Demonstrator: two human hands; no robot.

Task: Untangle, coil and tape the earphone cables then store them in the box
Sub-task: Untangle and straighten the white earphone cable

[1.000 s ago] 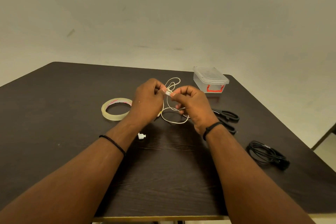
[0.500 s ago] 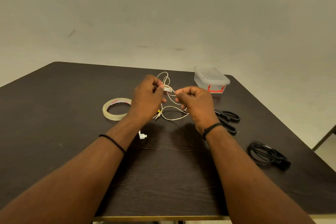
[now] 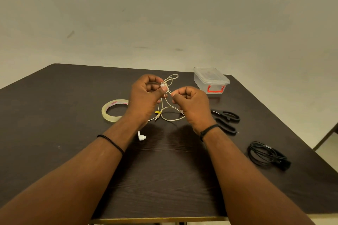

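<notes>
The white cable (image 3: 171,115) is pinched by the left hand (image 3: 146,95) and right hand (image 3: 192,104) above the desk (image 3: 54,133).

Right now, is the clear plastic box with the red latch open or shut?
Shut: the clear plastic box has its lid seated flat on the rim, red latch against its front.

Left hand (image 3: 146,97) covers part of the tape roll (image 3: 113,112) and the white cable (image 3: 171,113) running under it. Right hand (image 3: 192,106) hides the scissors (image 3: 226,120) blades and the cable's right loop. Knot at the fingertips too small to read. Box (image 3: 210,80) contents unclear through the cloudy lid. Tabletop (image 3: 54,115) and both forearms cut off by frame edges.
</notes>
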